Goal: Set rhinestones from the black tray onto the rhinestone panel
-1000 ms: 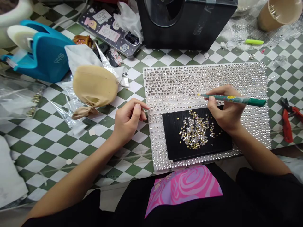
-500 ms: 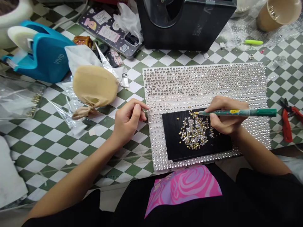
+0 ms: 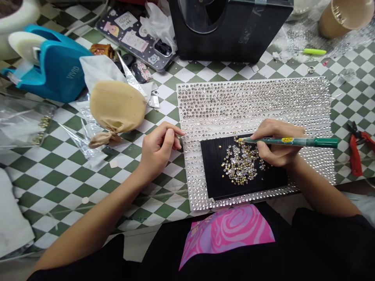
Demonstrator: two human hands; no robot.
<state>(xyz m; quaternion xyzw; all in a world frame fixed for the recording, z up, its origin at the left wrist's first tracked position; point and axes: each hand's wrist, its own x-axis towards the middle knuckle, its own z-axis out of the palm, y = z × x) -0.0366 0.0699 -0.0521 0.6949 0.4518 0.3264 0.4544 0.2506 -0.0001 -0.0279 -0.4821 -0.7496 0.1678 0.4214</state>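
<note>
Fingers (image 3: 265,152) pinch pen (image 3: 322,143) perhaps touching rhinestones (image 3: 241,164).

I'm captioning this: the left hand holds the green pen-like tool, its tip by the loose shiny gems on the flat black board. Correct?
Not the left: the head view shows the right hand holding the green pen-like tool, its tip by the shiny gems on the black board.

Blue tape dispenser (image 3: 63,68) beside a tan bundle (image 3: 117,105), patterned phone (image 3: 134,41) near a black box (image 3: 234,39), red-handled pliers (image 3: 355,156) at right.
</note>
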